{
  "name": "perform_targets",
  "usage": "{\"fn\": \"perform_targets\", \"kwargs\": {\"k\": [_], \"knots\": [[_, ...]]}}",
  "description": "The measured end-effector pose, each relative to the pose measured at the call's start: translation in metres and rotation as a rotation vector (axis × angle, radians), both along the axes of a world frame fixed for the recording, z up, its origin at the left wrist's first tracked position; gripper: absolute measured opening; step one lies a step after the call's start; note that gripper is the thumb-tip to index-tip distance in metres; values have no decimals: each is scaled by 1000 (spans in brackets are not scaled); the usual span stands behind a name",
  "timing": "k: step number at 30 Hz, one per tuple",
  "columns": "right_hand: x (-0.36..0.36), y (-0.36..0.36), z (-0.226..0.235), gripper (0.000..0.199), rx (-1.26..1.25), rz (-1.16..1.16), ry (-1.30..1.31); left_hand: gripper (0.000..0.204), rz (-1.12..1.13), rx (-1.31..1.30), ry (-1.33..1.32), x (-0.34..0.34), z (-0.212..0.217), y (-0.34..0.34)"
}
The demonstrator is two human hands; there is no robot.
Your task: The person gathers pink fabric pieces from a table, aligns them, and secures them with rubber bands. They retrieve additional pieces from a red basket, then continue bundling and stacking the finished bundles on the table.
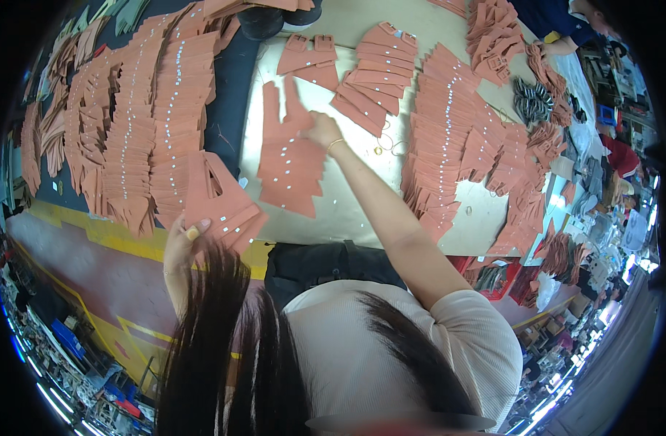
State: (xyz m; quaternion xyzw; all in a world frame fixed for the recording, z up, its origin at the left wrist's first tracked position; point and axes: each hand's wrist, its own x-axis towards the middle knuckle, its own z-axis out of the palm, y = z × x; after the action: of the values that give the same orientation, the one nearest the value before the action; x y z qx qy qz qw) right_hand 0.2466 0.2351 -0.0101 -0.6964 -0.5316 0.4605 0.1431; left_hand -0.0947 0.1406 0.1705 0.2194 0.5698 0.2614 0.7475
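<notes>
My left hand [179,245] is closed on a small fanned bunch of salmon-coloured cut pieces [220,200], with the thumb on top. The bunch is over the table's front edge, and its top piece has a long slot and small white labels. My right hand [323,132] reaches onto the pale tabletop. Its fingers are closed at the upper right edge of another fanned set of salmon-coloured pieces [289,161], which has two prongs at the far end and white labels down the middle. Just beyond lie more pieces with buckle-like ends [309,58] and a fanned stack [376,76].
Long overlapping rows of labelled salmon pieces cover the dark table part [176,94] at left and the right side [445,138]. Dark bundled straps [533,102] lie far right. Rubber bands [380,149] rest near the middle. A co-worker's arm [562,45] shows at far right.
</notes>
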Motion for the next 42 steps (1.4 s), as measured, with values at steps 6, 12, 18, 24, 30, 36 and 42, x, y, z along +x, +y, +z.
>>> {"fn": "perform_targets", "kwargs": {"k": [6,12,18,24,30,36,42], "knots": [[-52,-18,5,51,24,-42,43,47,-74,-46,-35,45,43,26],[28,-59,15,38,154,-344,193,50,-381,71,-159,118,18,50],[149,-152,71,25,127,-640,199,49,-545,46,-176,216,-92,8],[133,-210,78,19,167,-417,84,42,-807,338,508,226,-145,-17],[106,-227,48,26,74,-329,-43,50,-719,971,1210,174,-145,14],[76,-212,28,57,174,-391,-182,75,-809,1063,1493,160,-190,30],[51,-209,23,75,149,-341,-316,80,-739,1102,1381,166,-192,9]]}}
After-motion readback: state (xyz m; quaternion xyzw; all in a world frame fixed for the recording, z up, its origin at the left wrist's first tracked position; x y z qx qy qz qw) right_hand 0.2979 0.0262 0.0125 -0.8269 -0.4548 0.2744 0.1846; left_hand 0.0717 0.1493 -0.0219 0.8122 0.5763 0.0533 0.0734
